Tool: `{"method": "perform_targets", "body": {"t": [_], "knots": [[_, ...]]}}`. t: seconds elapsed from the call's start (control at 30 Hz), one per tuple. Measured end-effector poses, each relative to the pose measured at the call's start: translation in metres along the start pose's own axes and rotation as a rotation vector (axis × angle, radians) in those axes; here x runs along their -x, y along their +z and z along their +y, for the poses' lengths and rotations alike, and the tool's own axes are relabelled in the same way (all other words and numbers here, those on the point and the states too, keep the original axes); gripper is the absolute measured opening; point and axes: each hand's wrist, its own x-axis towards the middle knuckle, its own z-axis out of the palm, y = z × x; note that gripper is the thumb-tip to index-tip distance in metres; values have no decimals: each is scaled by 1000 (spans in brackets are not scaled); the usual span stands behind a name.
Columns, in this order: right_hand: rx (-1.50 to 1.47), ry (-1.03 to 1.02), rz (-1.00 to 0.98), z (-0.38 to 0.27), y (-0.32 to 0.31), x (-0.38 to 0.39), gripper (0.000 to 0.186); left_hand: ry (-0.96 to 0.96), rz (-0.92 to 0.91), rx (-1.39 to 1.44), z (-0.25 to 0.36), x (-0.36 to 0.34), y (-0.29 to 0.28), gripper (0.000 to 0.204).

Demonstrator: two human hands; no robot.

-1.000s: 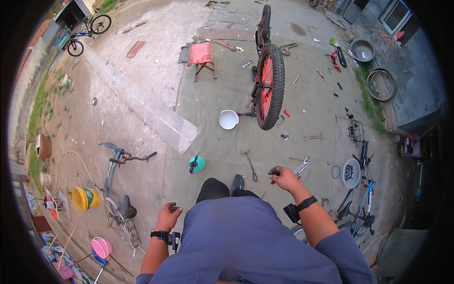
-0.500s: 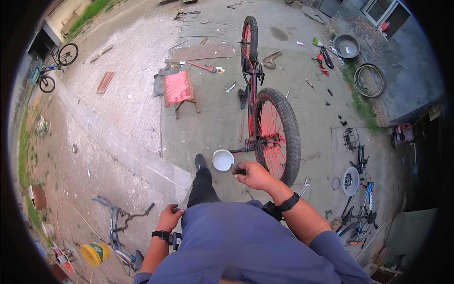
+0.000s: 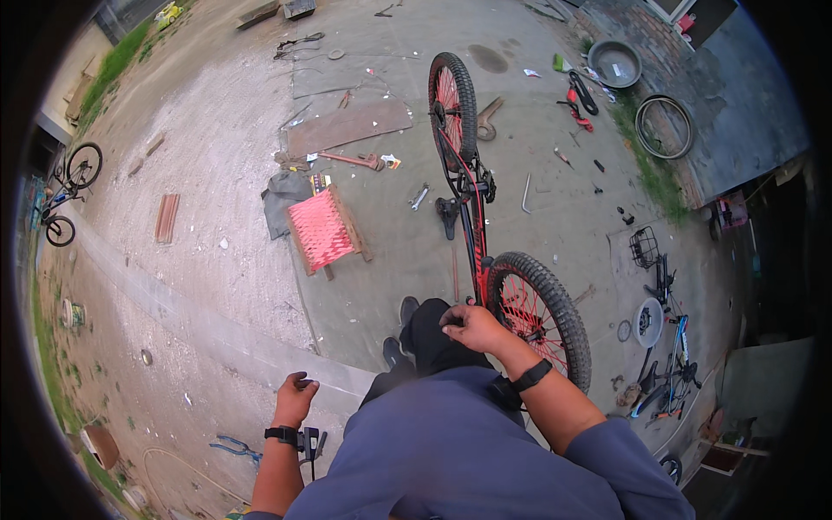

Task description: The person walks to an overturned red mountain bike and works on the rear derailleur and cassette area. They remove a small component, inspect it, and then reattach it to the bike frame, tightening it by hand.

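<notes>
In front of me a red and black bicycle (image 3: 478, 217) stands upside down, its saddle (image 3: 447, 217) on the ground and its wheels up. My right hand (image 3: 475, 329) is beside the near wheel (image 3: 539, 316), over my legs, with its fingers curled together in a pinch. Whatever it may hold is too small to make out. Out to my left, my left hand (image 3: 296, 399) hangs over the ground with thumb and fingers apart, holding nothing visible. Both wrists wear black straps.
A stool with a pink woven seat (image 3: 321, 230) stands ahead to the left, near a red pipe wrench (image 3: 355, 160) and a spanner (image 3: 419, 198). On the right lie a hex key (image 3: 526, 193), a white basin (image 3: 647, 322) and a blue bicycle (image 3: 678, 355). A grey tub (image 3: 614, 64) sits by the wall.
My view has shifted and I have stepped to the left of the bicycle's near wheel. My left hand has moved out from my body. The white bowl near my foot is now hidden.
</notes>
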Motion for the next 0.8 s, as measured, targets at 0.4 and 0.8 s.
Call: {"method": "perform_targets", "body": {"t": [0.4,0.8], "knots": [[-249,198,13,13,-86,-170,17,-17,-95,-107,138,-153,-8,56],[-246,235,208,6,-173,-237,19,152,-281,-341,332,-294,1,53]]}}
